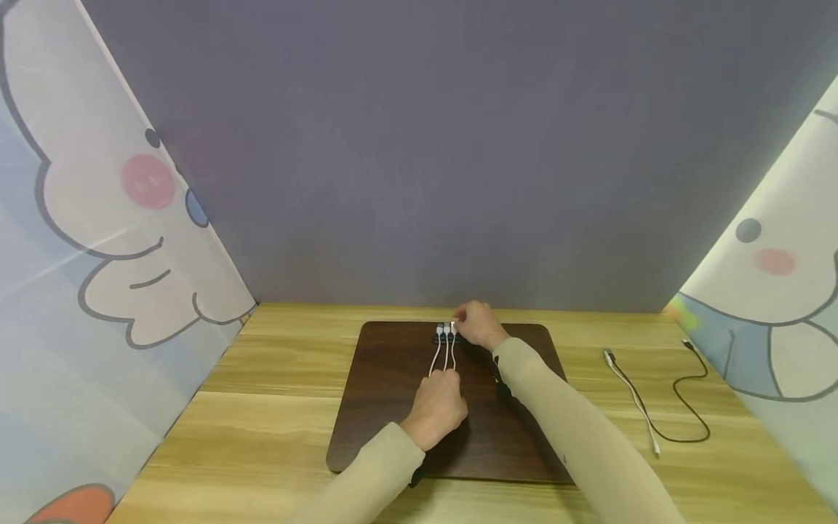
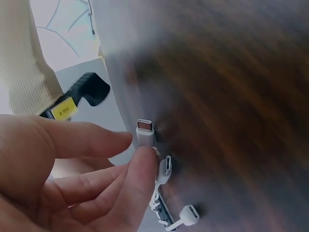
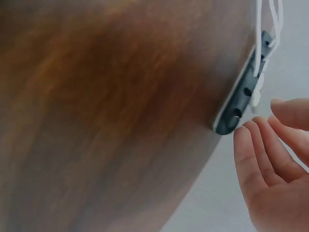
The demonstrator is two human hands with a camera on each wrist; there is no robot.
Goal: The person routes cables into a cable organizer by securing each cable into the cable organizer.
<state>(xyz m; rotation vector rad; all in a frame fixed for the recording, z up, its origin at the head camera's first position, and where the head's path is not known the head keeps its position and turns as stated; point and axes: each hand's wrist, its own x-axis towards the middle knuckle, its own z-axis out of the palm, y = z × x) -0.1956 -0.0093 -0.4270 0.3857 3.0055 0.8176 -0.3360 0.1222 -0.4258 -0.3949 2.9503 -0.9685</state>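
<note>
Our left hand (image 1: 437,407) appears to pinch a white USB-C plug (image 2: 145,134) between thumb and finger above the dark wood-grain board (image 1: 386,407); two more white USB-C plugs (image 2: 165,166) are just beside its fingers. Our right hand (image 1: 481,325) is beside the cable clip (image 3: 243,86) at the board's far edge, thumb and fingertips apart with nothing visible between them. Three white cables (image 1: 447,355) run from the clip toward the left hand, their larger plugs (image 1: 447,330) beyond it, and two slots (image 3: 247,92) nearest the right hand look vacant. On the surface (image 1: 262,422) to the right lie a loose white cable (image 1: 644,415) and a black cable (image 1: 681,441).

Pulling is the main risk, we judge: a tug from the left hand, with the right gripping nothing, could slide a cable along or pop it from its slot. Sideways pressure might shift the clip; we cannot tell how firmly it is fixed. Running so close together, the cables could also cross and snag.
</note>
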